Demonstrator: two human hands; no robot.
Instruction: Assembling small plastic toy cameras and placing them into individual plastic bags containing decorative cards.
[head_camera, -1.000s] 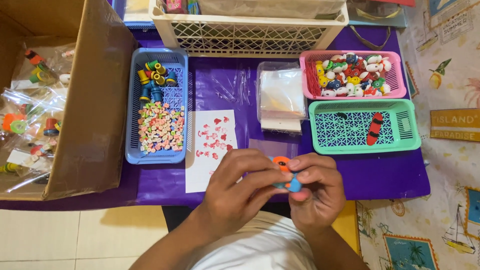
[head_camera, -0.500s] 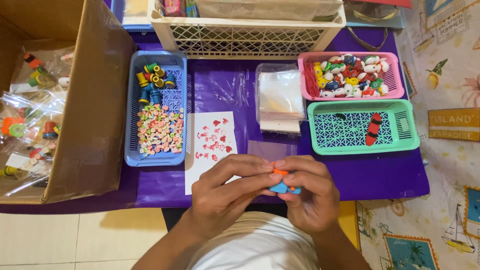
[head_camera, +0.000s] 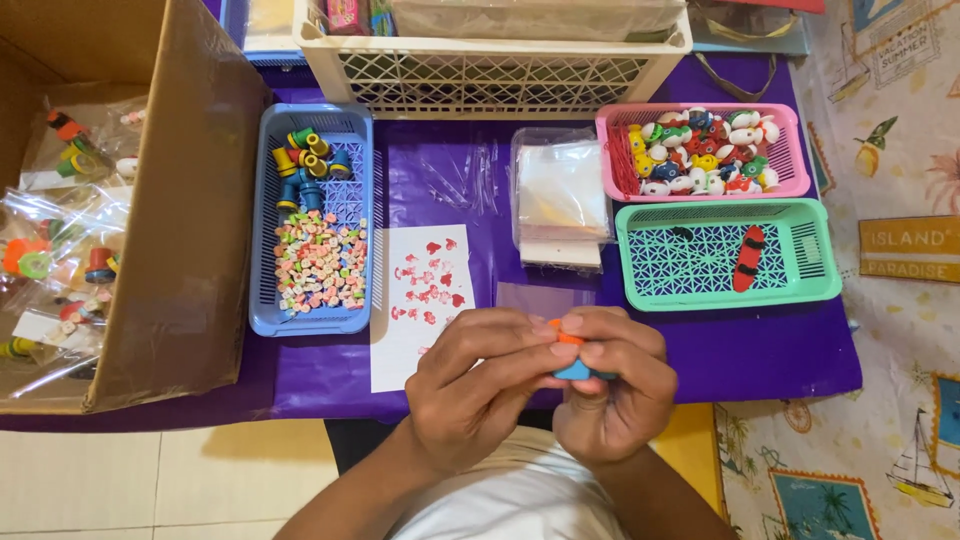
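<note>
Now, hands: both (head_camera: 478, 385) (head_camera: 612, 395) still pinch 1 orange-and-blue toy (head_camera: 573, 355), fingers closed tighter over it than 0.5 s ago.

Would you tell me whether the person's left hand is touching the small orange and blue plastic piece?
Touching. The head view shows the left hand with its fingertips pressed onto the small orange and blue plastic piece, which the right hand also grips.
</note>
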